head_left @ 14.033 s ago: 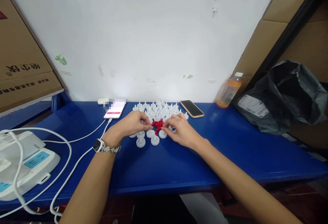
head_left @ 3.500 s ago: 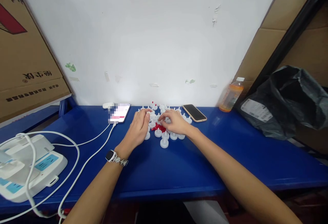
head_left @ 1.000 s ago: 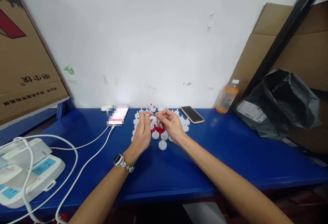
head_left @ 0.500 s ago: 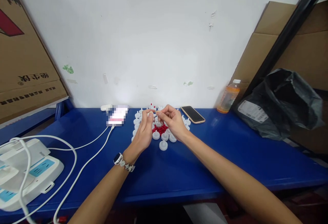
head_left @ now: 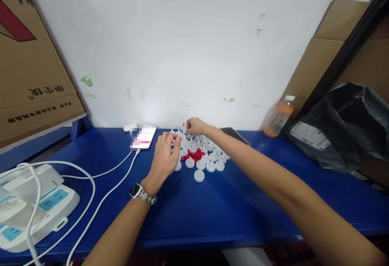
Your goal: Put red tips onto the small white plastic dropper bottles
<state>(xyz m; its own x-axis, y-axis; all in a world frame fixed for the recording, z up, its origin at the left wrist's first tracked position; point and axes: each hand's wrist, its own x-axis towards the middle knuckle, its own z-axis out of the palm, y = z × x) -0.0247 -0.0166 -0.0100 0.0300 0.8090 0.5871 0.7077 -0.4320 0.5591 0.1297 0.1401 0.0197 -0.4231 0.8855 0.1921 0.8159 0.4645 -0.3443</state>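
Power strip [head_left: 56,199]: white, blue-faced sockets, nearer and left of the red pieces [head_left: 196,155].
White caps [head_left: 199,175]: round, pale, with thin stems, on the blue worktop [head_left: 212,209] around the red pieces, themselves small and loosely heaped.
Left hand [head_left: 165,154]: just left of the red pieces; grip loosely curved, contents unclear.
Dark phone [head_left: 237,135]: right of the red pieces, partly hidden by the right forearm [head_left: 273,176].
Right hand [head_left: 194,125]: beyond the red pieces; grip narrow, contents hidden.
Orange bottle [head_left: 278,116]: beyond, well right of the red pieces.
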